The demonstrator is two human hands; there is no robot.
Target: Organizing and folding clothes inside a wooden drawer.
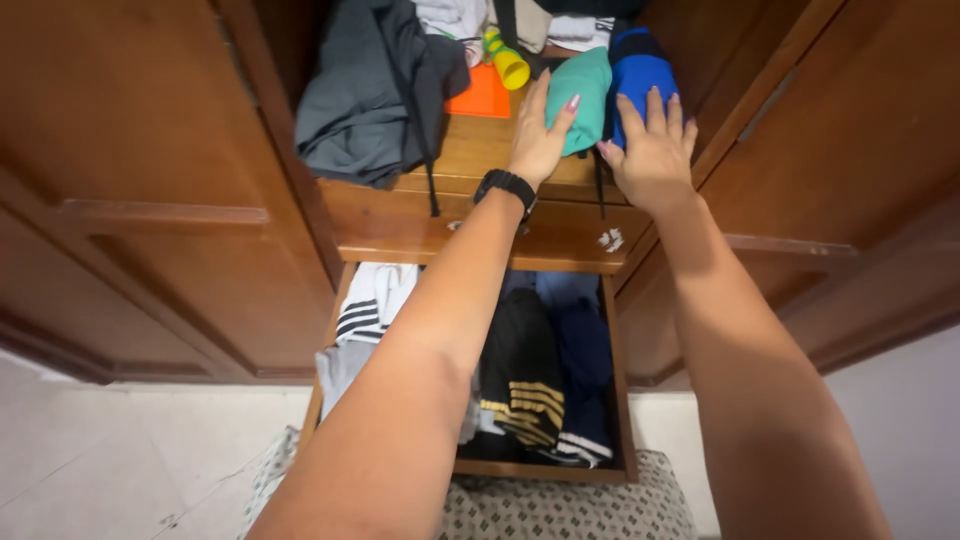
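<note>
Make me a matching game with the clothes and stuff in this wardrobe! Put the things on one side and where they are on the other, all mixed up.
Things:
1. Teal folded cloth
2. Blue folded cloth
3. Grey garment
4. Black clothes with gold stripes

Places:
A. In the open drawer below
B. Under the left hand
C. Draped over the shelf's left edge
D. Under the fingers of the right hand

Pairs: 1-B, 2-D, 3-C, 4-A
</note>
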